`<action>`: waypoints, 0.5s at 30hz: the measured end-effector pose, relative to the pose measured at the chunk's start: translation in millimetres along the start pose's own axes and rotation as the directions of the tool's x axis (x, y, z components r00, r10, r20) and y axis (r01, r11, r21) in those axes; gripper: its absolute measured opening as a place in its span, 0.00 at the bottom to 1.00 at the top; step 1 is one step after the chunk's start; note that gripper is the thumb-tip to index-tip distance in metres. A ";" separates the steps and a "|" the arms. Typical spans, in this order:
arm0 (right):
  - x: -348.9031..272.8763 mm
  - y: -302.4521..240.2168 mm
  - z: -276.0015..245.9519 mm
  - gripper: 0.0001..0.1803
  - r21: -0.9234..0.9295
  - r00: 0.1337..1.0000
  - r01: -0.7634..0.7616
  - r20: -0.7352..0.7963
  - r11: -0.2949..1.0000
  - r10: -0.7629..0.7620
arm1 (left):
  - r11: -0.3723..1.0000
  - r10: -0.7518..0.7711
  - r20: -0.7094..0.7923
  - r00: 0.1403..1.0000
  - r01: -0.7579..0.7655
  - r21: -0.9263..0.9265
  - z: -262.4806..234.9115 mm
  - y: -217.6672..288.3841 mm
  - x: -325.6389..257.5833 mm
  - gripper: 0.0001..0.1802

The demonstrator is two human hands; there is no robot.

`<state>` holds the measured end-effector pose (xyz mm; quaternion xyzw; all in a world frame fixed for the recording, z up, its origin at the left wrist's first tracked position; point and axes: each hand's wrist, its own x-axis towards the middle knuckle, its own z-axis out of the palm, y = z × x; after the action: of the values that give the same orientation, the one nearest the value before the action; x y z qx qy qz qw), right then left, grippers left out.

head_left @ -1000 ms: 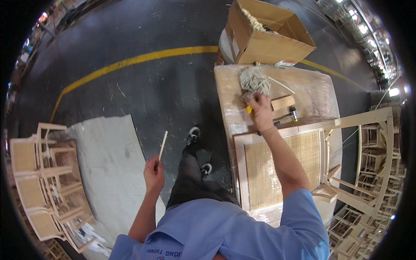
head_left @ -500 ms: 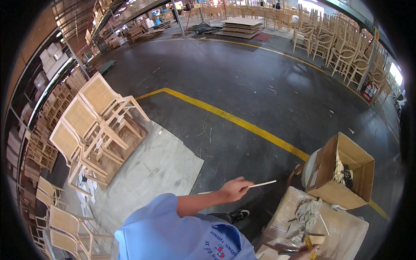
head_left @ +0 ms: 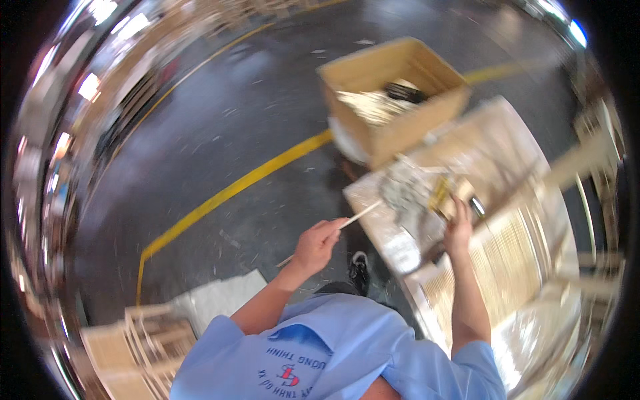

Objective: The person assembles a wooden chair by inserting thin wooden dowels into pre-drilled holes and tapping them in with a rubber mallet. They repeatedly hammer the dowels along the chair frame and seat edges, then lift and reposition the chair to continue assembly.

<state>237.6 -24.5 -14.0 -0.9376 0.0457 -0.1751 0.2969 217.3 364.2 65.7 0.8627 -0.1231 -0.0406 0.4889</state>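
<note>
A thin pale wooden stick [head_left: 361, 215] is held in my left hand [head_left: 315, 248], its front end pointing toward a plastic-wrapped stack [head_left: 497, 133]. My right hand [head_left: 459, 227] is over that stack, fingertips at a small pale wooden block [head_left: 461, 188]. Motion blur hides whether those fingers grip anything. Just left of the block lies a yellow object [head_left: 440, 193], too blurred to name. A short dark and silver piece [head_left: 477, 205] sits to the right of the fingers. Crumpled grey cloth [head_left: 405, 190] lies between the two hands, on the wrapped stack.
Beyond the stack stands an open cardboard box [head_left: 427, 60] containing pale strips and something black. Bundled thin wooden slats [head_left: 497, 257] lie to the right of my right forearm. Wooden chairs [head_left: 140, 347] are at lower left, near a grey sheet [head_left: 227, 297]. A yellow line [head_left: 233, 193] crosses the floor.
The view has swung to the right, bringing the box and wrapped stack nearer the middle. My right hand now shows fully, over the stack. The stick is still in my left hand.
</note>
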 end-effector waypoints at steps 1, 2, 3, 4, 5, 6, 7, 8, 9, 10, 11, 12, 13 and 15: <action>-18.8 -14.0 -5.5 0.32 0.188 0.997 -0.059 -0.038 0.980 0.067 | 0.999 0.028 0.057 0.998 -0.027 -0.021 8.6 2.9 2.5 0.19; -39.4 -29.3 -12.1 0.26 0.377 0.979 -0.204 0.052 0.903 0.199 | 0.998 0.056 0.107 0.993 -0.052 -0.041 16.7 4.5 3.7 0.19; -60.1 -45.1 -19.8 0.21 0.551 0.944 -0.325 0.147 0.769 0.294 | 0.995 0.085 0.150 0.985 -0.076 -0.060 26.2 8.2 3.3 0.19; -80.7 -64.5 -27.1 0.18 0.701 0.922 -0.371 0.201 0.609 0.330 | 0.994 0.110 0.212 0.971 -0.102 -0.046 35.0 12.8 0.5 0.20; -99.7 -80.9 -37.1 0.16 0.819 0.905 -0.386 0.246 0.425 0.348 | 0.991 0.137 0.274 0.952 -0.131 -0.039 46.2 19.2 -1.9 0.21; -119.7 -94.8 -44.8 0.16 0.847 0.882 -0.401 0.254 0.349 0.397 | 0.986 0.168 0.335 0.927 -0.166 -0.036 56.4 25.2 -3.3 0.21; -140.0 -102.1 -53.0 0.16 0.871 0.856 -0.412 0.269 0.268 0.441 | 0.982 0.186 0.406 0.895 -0.188 -0.038 70.9 33.6 -6.9 0.21; -159.3 -105.1 -59.6 0.15 0.906 0.820 -0.385 0.250 0.173 0.514 | 0.977 0.203 0.474 0.857 -0.212 -0.036 85.5 44.5 -12.7 0.22; -179.0 -108.9 -64.5 0.15 0.935 0.777 -0.346 0.239 0.077 0.583 | 0.972 0.212 0.541 0.814 -0.231 -0.032 97.8 54.5 -20.6 0.22; -201.4 -110.0 -70.5 0.14 0.957 0.729 -0.289 0.230 -0.015 0.645 | 0.955 0.240 0.598 0.765 -0.295 -0.006 109.4 63.0 -31.6 0.22; -223.1 -108.1 -76.8 0.14 0.960 0.682 -0.272 0.243 -0.069 0.689 | 0.931 0.267 0.654 0.708 -0.365 0.016 120.1 70.4 -42.8 0.22; -242.2 -104.7 -81.2 0.14 0.961 0.637 -0.246 0.257 -0.123 0.727 | 0.898 0.292 0.704 0.648 -0.438 0.031 129.5 76.9 -52.3 0.22; -265.8 -100.8 -85.4 0.13 0.960 0.594 -0.216 0.276 -0.180 0.756 | 0.887 0.278 0.765 0.582 -0.460 0.028 139.2 83.8 -65.5 0.22; -313.2 -91.8 -89.5 0.13 0.961 0.458 -0.107 0.275 -0.255 0.845 | 0.860 0.248 0.860 0.446 -0.509 0.016 159.8 95.9 -86.3 0.22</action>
<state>-88.6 61.7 12.5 -0.2437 0.4037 -0.2574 0.8434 86.9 205.6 60.4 0.7441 -0.5359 -0.3170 0.2421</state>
